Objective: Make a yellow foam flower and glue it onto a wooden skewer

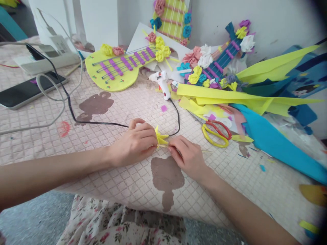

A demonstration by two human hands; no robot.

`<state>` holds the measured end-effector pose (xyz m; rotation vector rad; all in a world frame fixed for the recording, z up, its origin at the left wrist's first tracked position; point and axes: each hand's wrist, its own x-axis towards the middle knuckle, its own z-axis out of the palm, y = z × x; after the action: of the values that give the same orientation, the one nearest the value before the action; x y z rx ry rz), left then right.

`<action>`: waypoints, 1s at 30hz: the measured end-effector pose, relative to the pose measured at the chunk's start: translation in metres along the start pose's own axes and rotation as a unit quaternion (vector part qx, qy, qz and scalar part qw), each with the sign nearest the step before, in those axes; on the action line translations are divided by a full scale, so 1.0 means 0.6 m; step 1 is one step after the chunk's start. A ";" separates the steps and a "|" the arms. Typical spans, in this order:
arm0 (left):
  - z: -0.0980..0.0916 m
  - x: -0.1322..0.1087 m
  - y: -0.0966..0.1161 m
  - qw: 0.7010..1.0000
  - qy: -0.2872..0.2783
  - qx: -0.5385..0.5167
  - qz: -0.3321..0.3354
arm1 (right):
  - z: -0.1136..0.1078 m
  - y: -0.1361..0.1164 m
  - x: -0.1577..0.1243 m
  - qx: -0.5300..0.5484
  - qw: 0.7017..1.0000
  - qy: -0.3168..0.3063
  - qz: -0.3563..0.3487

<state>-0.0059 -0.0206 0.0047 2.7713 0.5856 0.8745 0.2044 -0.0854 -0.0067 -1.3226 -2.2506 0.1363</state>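
Yellow paper piece (160, 137) and thin stick (162, 146) near the tabletop's (109, 187) front edge, left hand's (135, 141) fingers pinching the piece, right hand's (189, 158) closed on the stick, presumably for steadiness; glue gun (163, 84) lies farther back, apparently within reach.

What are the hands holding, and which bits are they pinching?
A small yellow piece with pointed tips: the left hand holds its left side, and the right hand pinches the right end of its lower edge.
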 end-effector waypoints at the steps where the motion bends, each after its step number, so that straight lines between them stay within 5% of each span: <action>1: -0.001 0.000 0.001 1.000 0.000 0.001 -0.008 | 0.001 -0.001 0.000 0.000 1.000 0.000 0.000; 12: -0.002 -0.004 0.013 0.997 0.000 0.024 -0.077 | 0.010 -0.004 0.005 0.019 1.000 0.002 0.014; 30: 0.001 -0.012 0.005 0.997 -0.009 0.055 -0.045 | 0.015 -0.009 0.015 0.033 0.999 -0.004 0.024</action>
<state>-0.0099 -0.0264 0.0017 2.8208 0.7709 0.8219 0.1921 -0.0790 -0.0090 -1.3428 -2.2025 0.2323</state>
